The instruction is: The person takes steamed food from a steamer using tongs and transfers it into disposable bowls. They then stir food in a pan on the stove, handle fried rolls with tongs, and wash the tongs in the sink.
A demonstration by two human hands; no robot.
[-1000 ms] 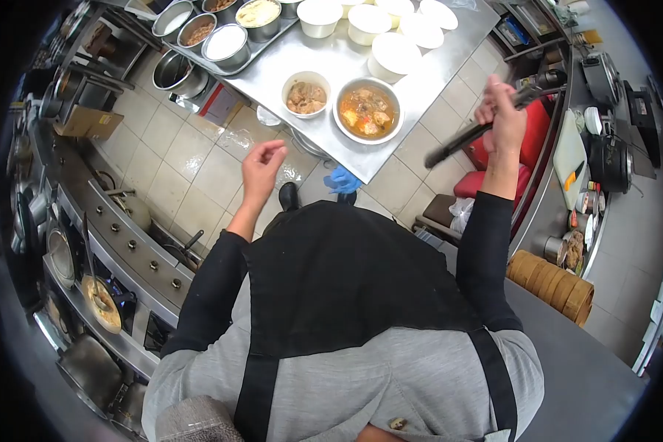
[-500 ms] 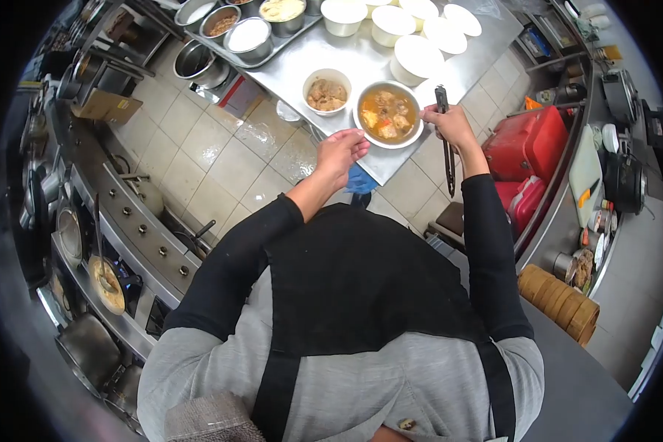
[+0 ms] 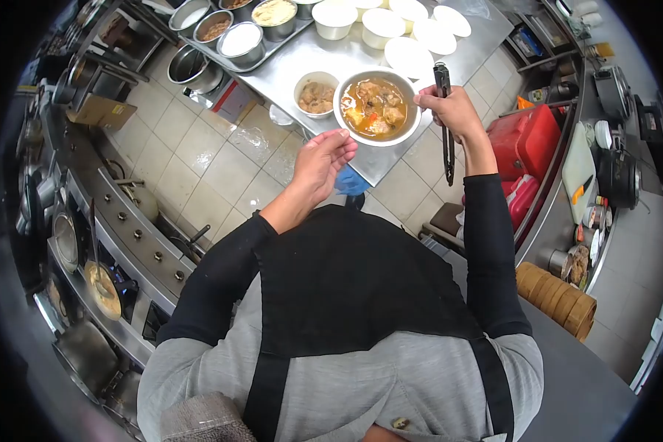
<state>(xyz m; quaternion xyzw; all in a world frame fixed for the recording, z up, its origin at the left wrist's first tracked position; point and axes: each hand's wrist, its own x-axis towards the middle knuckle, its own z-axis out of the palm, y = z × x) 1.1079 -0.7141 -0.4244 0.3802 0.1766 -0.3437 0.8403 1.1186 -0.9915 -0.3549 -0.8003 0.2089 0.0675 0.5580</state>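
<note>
Closest in, the black apron [image 3: 353, 287], and out past it come two bare hands working as a pair. The left hand [image 3: 320, 163] has thumb and fingers pinched on the near-left rim of the metal bowl [image 3: 383, 141]. Across from it, the right hand [image 3: 453, 114] pinches the right side of that same rim, and look at this, it has black tongs [image 3: 446, 144] tucked in the grip too, hanging tips toward the body, out of the food!

So where's the bowl? Right between the hands, over the front corner of the steel table [image 3: 280, 85], seemingly raised, though from overhead I can't swear to the gap. Filling looks done: chunky stew [image 3: 376, 109] in orange-brown broth. Two-handed hold, done as well. What's left? That full load is neither emptied nor set down.

Just beyond and to the left, a white bowl [image 3: 318, 76] carries pieces of meat [image 3: 317, 97]; I see no broth around them, so I'd call that portion only part-made. Deeper still, white tubs [image 3: 336, 20] crowd the table, tops too glaring to say lidded or open, and metal tins [image 3: 250, 57] of ingredients line up at the far left.
</note>
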